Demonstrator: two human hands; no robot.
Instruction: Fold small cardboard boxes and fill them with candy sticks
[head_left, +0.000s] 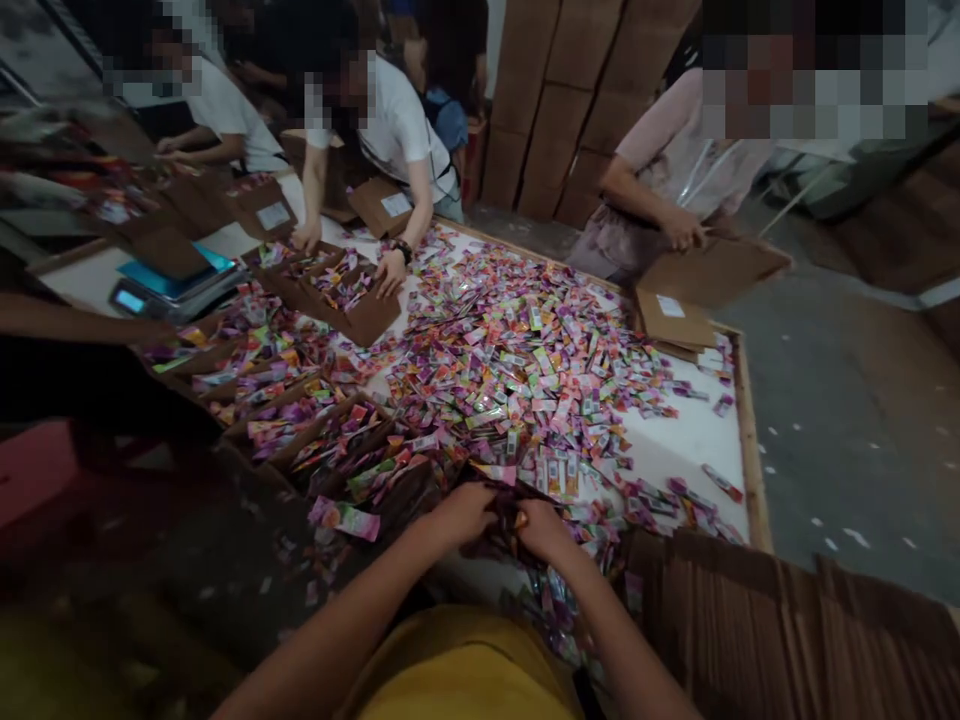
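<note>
At the near edge of the heap, my left hand point(466, 512) and my right hand point(544, 530) are close together with curled fingers. Between them is a dark brown, shiny-looking thing point(504, 500), too dim to name; both hands seem closed on its edges or on packets in it. Small colourful sachets point(517, 370), mostly purple, pink, orange and green, are piled just beyond my hands. A few sachets point(349, 520) lie to the left of my left wrist. Open cardboard boxes point(300, 415) filled with sachets stand left of the heap.
A white wood-edged table point(694, 425) carries the heap. Flattened cardboard point(765, 620) is stacked at the near right. A digital scale point(176, 285) stands at the left. Across the table, one person point(405, 115) handles a divided box point(330, 285); another point(667, 180) holds a carton point(709, 275).
</note>
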